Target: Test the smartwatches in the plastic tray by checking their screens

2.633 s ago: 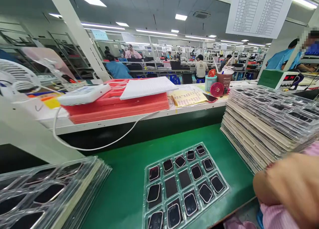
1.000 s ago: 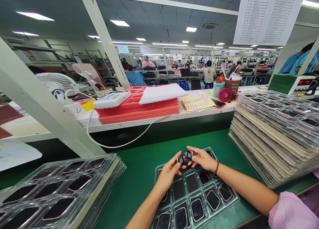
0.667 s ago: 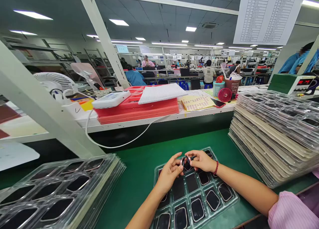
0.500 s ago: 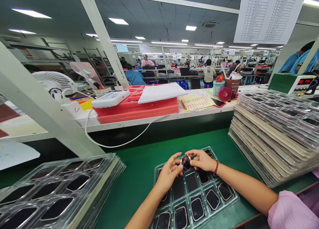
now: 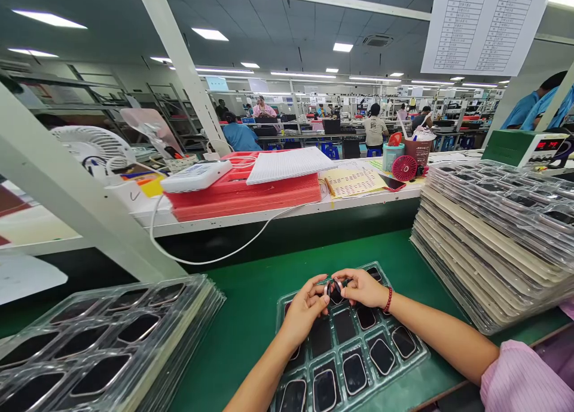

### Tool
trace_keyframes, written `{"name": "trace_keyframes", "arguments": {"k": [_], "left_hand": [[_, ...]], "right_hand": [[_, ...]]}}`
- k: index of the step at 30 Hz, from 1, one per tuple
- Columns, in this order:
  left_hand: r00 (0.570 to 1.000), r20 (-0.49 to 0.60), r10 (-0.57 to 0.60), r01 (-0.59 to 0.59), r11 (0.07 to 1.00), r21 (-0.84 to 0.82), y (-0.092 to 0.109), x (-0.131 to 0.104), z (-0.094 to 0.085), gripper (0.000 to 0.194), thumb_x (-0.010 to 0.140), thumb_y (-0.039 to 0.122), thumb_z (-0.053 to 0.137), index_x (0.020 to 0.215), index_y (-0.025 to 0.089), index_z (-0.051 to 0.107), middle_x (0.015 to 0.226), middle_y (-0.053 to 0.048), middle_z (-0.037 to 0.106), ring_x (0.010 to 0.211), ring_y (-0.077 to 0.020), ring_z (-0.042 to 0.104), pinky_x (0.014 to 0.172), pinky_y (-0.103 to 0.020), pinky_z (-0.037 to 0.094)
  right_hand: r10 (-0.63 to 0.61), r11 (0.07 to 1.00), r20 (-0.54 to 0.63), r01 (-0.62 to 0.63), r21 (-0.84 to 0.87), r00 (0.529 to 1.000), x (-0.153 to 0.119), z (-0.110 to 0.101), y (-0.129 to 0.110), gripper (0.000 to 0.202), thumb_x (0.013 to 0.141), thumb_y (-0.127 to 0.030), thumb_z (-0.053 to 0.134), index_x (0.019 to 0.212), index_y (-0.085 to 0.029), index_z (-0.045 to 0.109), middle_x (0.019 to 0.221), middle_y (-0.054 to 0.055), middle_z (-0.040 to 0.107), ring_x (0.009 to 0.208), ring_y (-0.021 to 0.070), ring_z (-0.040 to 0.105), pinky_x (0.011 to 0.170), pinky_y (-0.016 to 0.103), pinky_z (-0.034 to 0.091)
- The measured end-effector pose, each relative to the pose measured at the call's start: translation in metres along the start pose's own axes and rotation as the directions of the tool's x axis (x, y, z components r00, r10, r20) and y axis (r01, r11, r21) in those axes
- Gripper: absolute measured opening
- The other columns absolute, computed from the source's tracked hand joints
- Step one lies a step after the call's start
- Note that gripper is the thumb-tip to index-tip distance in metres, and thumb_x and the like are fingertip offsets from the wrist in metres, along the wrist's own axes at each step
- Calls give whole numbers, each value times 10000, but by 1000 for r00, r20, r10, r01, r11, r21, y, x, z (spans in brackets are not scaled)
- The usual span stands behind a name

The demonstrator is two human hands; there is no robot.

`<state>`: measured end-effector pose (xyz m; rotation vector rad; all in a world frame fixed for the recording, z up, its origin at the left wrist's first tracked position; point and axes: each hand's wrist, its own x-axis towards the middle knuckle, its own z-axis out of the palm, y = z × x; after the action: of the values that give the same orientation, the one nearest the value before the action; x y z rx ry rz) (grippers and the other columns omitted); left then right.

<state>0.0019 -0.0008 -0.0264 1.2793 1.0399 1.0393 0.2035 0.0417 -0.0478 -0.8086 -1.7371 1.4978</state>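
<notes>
Above a clear plastic tray [image 5: 360,342], my left hand [image 5: 305,307] pinches a smartwatch face [image 5: 327,289] with a pinkish metal rim. My right hand [image 5: 364,287], with a red bead bracelet at its wrist, grips a second rimmed watch face [image 5: 338,287]. Both pieces are tilted nearly edge-on and close together; whether they touch, I cannot tell. Below, several black watch faces with light rims, such as one watch face [image 5: 354,374], lie in the tray's compartments. Two compartments under my hands show only dark squares. My hands and forearms hide part of the tray.
A stack of filled trays [image 5: 179,340] stands at the left, a taller stack [image 5: 484,256] at the right. Ahead runs a white shelf [image 5: 242,222] carrying red foam [image 5: 251,200], papers, a phone and cups. A white cable [image 5: 215,261] hangs from it. Co-workers sit far behind.
The view has shifted slightly. Both hands keep their hold on the watch faces over the tray, with hardly any finger movement and a slight turn of the pieces.
</notes>
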Motion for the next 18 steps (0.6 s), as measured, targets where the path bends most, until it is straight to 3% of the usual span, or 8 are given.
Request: {"name": "trace_keyframes", "arguments": {"k": [12,18], "left_hand": [[1000,-4,-1,1,1000,-4,1,1,1,644,665,490,787,1179,175,560,931,-54,671,580,-124,603,549,-258,442],[994,-100,-46,32,991,-132,3,2,5,576,722,425,728,1204,148,577,1087,-108,688,871,-214,697,688,-284,511]], "right_hand": [[-8,1000,-16,8,-18,1000,0,-1,4,445,786,-234,695,1216,-168,599,1022,61,677,505,38,565,481,171,472],[67,970,-63,-50,236,996,4,-9,2,501,824,-236,629,1312,-182,529,1146,90,668,850,143,700,648,229,589]]}}
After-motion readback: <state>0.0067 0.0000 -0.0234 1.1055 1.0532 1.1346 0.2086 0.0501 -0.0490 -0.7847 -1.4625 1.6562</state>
